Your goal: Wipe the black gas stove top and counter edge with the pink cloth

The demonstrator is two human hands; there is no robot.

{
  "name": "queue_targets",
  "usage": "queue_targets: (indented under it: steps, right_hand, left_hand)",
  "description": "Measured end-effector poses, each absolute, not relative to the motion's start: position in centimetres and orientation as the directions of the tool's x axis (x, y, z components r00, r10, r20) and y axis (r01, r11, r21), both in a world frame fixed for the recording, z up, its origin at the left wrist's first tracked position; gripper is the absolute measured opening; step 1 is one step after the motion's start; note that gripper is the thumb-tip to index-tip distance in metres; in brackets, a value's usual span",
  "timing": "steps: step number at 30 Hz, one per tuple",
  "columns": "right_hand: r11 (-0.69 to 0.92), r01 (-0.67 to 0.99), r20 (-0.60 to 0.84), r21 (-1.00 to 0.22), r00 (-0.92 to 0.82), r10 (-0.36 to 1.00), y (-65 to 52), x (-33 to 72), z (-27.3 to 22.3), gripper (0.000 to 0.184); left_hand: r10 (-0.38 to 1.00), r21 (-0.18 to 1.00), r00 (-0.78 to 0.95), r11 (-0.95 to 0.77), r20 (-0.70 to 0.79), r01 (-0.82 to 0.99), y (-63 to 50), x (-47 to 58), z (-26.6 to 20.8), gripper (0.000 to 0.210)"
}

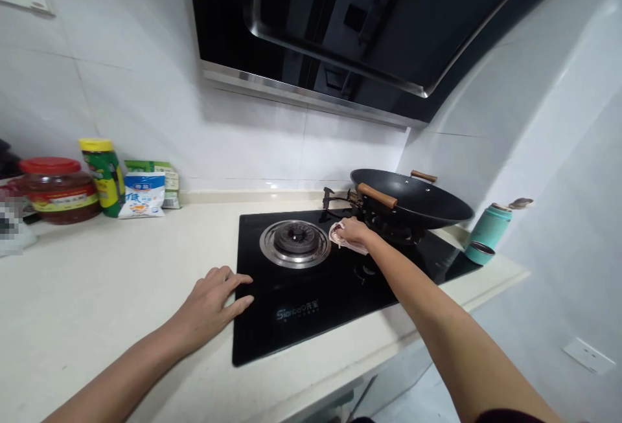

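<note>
My right hand (356, 230) is closed on a pale pink cloth (357, 245), pressed to the black glass gas stove (301, 287) between the two burners. Left of the cloth is the bare burner (295, 241) with its steel ring; its pan support is off. My left hand (214, 297) rests at the stove's left edge, thumb and forefinger apart on the glass, holding nothing. A black wok (418, 199) with wooden handles sits over the right burner. Behind my right hand, a dark metal pan support (335, 199) leans near the wok.
A black range hood (315, 28) hangs low over the stove. On the left counter stand a red-lidded jar (61, 190), a green bottle with yellow cap (104, 177) and a white packet (142, 196). Turquoise containers (490, 225) stand at the right, one with a spoon.
</note>
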State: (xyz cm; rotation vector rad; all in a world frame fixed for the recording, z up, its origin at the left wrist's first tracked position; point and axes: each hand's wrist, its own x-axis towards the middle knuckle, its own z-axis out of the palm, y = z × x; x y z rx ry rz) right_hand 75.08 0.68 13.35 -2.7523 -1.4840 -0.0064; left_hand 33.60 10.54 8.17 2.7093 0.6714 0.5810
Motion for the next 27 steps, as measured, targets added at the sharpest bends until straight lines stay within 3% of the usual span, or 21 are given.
queue_targets:
  steps: [6,14,20,27]
  right_hand:
    - [-0.465,0.885,-0.008,0.001,0.465,0.885,1.0,71.8,13.4,0.046]
    - [-0.368,0.930,0.091,-0.017,0.368,0.925,-3.9,63.5,12.0,0.046]
    - [-0.148,0.986,0.227,-0.077,0.162,0.960,-4.8,55.3,11.5,0.043]
    - [0.180,0.969,0.228,-0.172,-0.138,0.964,-4.7,47.3,11.7,0.048]
  left_hand:
    - [0.485,0.368,0.819,-0.854,0.306,0.368,10.1,33.5,8.5,0.046]
    - [0.491,0.401,0.823,-0.841,0.286,0.362,9.5,33.5,9.1,0.050]
    - [0.532,0.501,0.795,-0.793,0.292,0.347,9.9,33.3,9.7,0.053]
    - [0.583,0.636,0.742,-0.719,0.331,0.280,11.5,32.6,9.8,0.054]
